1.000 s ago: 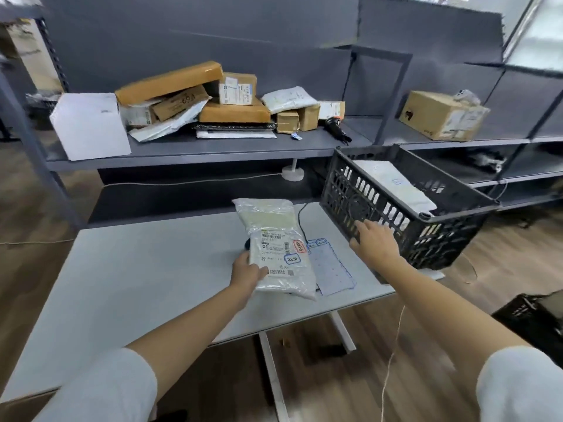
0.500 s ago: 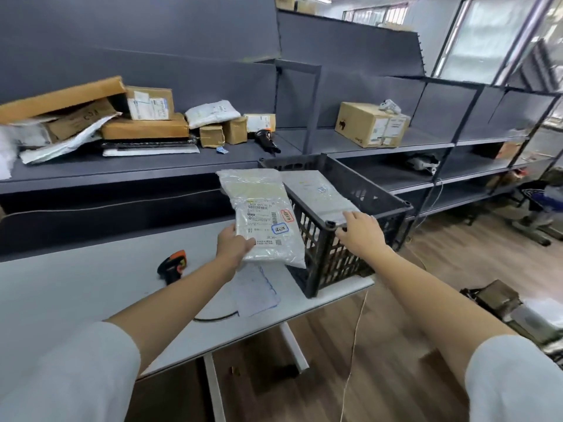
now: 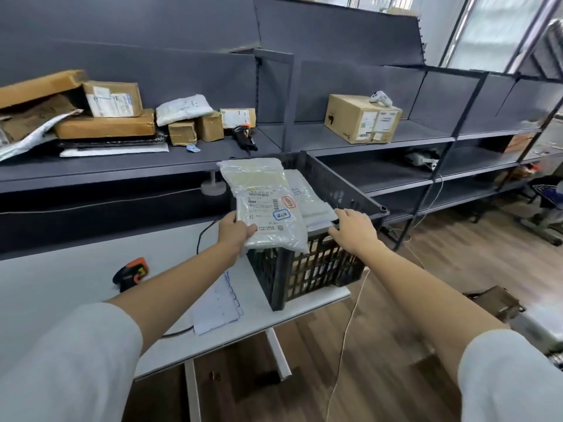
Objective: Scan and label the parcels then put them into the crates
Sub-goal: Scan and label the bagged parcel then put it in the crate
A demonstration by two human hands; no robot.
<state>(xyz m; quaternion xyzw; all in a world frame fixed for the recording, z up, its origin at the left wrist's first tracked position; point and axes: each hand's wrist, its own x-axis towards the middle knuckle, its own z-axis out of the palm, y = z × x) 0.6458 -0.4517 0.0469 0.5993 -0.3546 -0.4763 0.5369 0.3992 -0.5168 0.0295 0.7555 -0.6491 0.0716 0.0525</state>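
L hand (image 3: 234, 231) gripped the clear poly parcel (image 3: 264, 202) by its lower-left edge, thumb on top, holding it w/ label up over the near-left corner of the black crate (image 3: 316, 269). R hand (image 3: 353, 228) was curled over the crate's near rim at approx 3 o'clock from the parcel. Another flat white parcel (image 3: 307, 199) lay inside the crate, just under the held one. Crate sat at the far-right end of the white table (image 3: 61, 278). Orange-black scanner (image 3: 129, 273) lay on the table at 8 o'clock from the parcel; sticker sheet (image 3: 217, 306) at 6 o'clock, near table edge. Boxes & mailers (image 3: 106, 117) were piled on the grey shelf (image 3: 189, 159) at 10 o'clock.
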